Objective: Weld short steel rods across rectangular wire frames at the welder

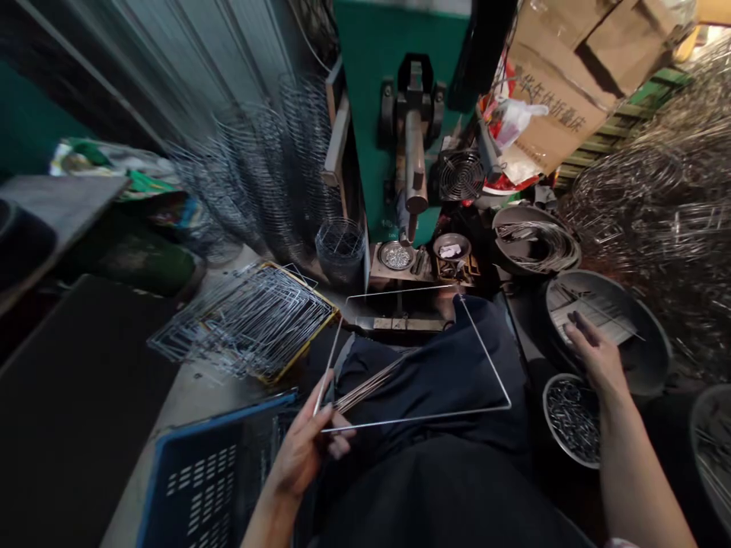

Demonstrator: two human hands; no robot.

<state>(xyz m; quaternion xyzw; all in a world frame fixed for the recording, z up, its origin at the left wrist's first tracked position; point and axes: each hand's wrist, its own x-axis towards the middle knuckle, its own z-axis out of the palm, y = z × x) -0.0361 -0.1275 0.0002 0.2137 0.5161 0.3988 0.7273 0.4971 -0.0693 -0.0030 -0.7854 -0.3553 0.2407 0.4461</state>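
Observation:
My left hand [311,441] is closed on one corner of a rectangular wire frame [419,418], which hangs tilted over my lap. A small bundle of thin metal rods [368,388] runs from the fingers of the same hand across the dark cloth on my lap; the grip on it is partly hidden. Over a wide dark basin [656,335] on the right is my right hand [599,354], fingers stretched out and nothing visible in them. Loose wire pieces [576,297] and a pale flat sheet lie in that basin. Below it, a round bowl [548,411] holds many short metal pieces.
Ahead stands a green machine [365,46] with a projecting metal arm [416,160]. Stacked wire frames [251,320] lie at the left, above a blue crate [188,434]. Coiled wire [542,247] and tangled wire goods [656,183] crowd the right side.

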